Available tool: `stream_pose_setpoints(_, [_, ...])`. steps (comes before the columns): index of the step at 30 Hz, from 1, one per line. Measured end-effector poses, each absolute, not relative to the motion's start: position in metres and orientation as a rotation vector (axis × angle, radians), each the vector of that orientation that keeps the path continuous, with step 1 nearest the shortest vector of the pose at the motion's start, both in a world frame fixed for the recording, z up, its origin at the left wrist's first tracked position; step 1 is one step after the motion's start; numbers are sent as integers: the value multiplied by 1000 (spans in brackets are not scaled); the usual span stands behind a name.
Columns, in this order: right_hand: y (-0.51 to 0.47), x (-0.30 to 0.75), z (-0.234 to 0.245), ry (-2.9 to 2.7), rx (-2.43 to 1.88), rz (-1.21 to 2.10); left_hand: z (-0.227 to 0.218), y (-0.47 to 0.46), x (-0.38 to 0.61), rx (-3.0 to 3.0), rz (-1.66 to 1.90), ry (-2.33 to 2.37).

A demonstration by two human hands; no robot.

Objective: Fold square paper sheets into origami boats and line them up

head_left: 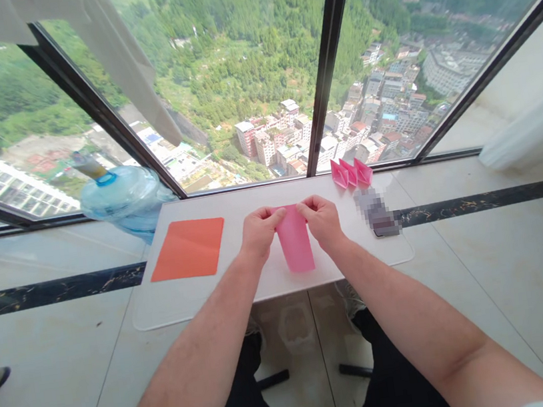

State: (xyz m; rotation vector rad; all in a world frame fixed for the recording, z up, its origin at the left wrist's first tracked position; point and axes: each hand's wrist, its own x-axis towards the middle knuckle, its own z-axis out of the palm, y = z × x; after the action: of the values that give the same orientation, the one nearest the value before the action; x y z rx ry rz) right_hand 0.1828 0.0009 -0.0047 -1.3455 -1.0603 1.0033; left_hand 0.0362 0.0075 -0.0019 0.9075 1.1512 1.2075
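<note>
A pink sheet of paper (296,244), narrow and folded into a strip, hangs over the white table between my hands. My left hand (259,232) pinches its upper left corner between thumb and fingers. At the upper right corner my right hand (323,220) grips it the same way. The fingertips behind the paper are hidden. To the left lies a flat orange sheet of paper (188,249). Three folded pink paper pieces (351,173) stand in a row at the table's far right edge.
The low white table (245,200) stands against the window. A blurred-out phone-like object (378,212) lies on its right side. Behind its left end is a large blue water bottle (121,194). My legs and feet are below the near edge.
</note>
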Motion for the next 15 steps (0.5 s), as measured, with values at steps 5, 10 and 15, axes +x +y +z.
stream_pose_setpoints(5, [2, 183, -4, -1026, -1324, 1009, -1, 8, 36, 907, 1239, 1187])
stream_pose_setpoints(10, [3, 183, -4, -972, -1315, 1044, -1, 7, 35, 908, 1233, 1166])
stream_pose_setpoints(15, [3, 185, -5, -961, -1329, 1035, 0, 9, 34, 904, 1268, 1186])
